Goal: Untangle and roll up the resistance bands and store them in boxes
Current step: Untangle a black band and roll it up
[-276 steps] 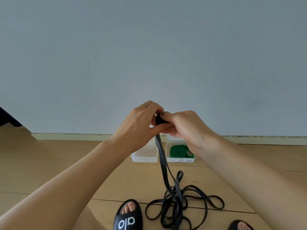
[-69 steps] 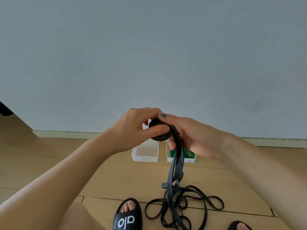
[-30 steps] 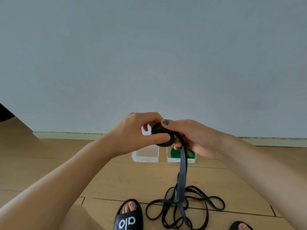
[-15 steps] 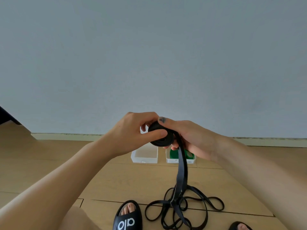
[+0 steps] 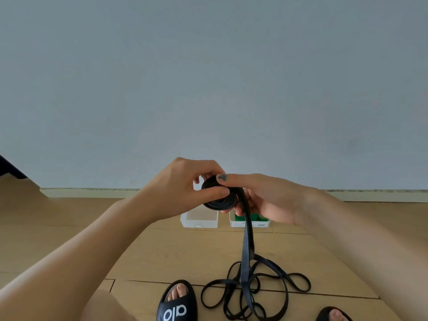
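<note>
Your left hand (image 5: 185, 184) pinches the black coil (image 5: 220, 195) flat, thumb across its near face and fingers (image 5: 203, 169) curled behind it. Your right hand (image 5: 266, 200) steadies the coil's edge with the thumb on top, its other fingers curled under the strap where it leaves the roll at about 4 o'clock. From there the black resistance band (image 5: 246, 246) hangs straight down to a loose heap (image 5: 257, 290) on the wooden floor (image 5: 69, 228), at 6 o'clock from your hands.

The main risk, as I judge it, is that heap. Several loops cross one another, and if you pull more strap up without freeing them, a crossing could cinch into a knot and stall the winding. The hanging strap also looks turned on edge partway down; wind that twist in and the roll will probably bulge and sit unevenly.

The coil itself is springy rubber held only by a pinch. Ease your left thumb off while the right hand shifts, and the outer turns could spring loose.

The heap lies between your two black slides, the left one (image 5: 177, 302) at 7 o'clock, so a shuffled foot may pin a loop.

Two small clear boxes sit by the skirting at 12 o'clock from the heap: the left box (image 5: 199, 220) looks empty, the right box (image 5: 251, 222) holds a green band (image 5: 238, 217). A fat or lopsided roll may not fit the empty one.
</note>
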Available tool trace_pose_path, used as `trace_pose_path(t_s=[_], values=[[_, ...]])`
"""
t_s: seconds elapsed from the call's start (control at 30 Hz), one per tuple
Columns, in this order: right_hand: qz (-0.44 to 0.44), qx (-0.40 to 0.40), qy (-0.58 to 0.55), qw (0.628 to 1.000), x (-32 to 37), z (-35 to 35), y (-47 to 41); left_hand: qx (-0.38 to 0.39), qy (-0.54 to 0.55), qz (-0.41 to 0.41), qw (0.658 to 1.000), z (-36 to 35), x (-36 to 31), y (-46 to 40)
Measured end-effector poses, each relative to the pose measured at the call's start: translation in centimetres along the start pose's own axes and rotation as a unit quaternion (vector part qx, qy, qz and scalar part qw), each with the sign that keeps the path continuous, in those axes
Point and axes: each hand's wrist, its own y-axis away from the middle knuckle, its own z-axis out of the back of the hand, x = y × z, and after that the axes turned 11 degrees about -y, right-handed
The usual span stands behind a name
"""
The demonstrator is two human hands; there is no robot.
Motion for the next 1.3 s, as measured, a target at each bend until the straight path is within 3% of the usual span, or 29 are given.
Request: trace_pose_path(t_s=[0.17, 0.4, 0.6, 0.83, 1.0, 1.2, 1.3], values=[[-0.023, 0.073, -0.068, 0.995, 0.9, 0.8, 0.8, -0.013, 0.054, -0.003, 0.998, 0.1, 0.1, 0.1], [0.004, -0.002, 0.020, 1.000, -0.1, 0.1, 0.0, 0.004, 0.024, 0.001, 1.000, 0.0, 0.3, 0.0], [-0.009, 0.065, -0.045, 0.997, 0.2, 0.8, 0.2, -0.006, 0.075, 0.013, 0.997, 0.1, 0.2, 0.2], [0.011, 0.005, 0.056, 0.998, 0.0, -0.1, -0.2, 0.008, 0.020, 0.011, 1.000, 0.0, 0.4, 0.2], [-0.006, 0.093, -0.025, 0.995, 0.2, 1.0, 0.0, -0.004, 0.061, 0.007, 0.998, 0.1, 0.4, 0.4], [0.018, 0.016, 0.049, 0.999, -0.2, -0.6, -0.4, 0.018, 0.008, 0.001, 1.000, 0.4, 0.2, 0.3], [0.017, 0.044, 0.003, 0.999, 0.2, -0.4, -0.3, -0.005, 0.029, 0.002, 1.000, 0.3, 0.2, 0.3]])
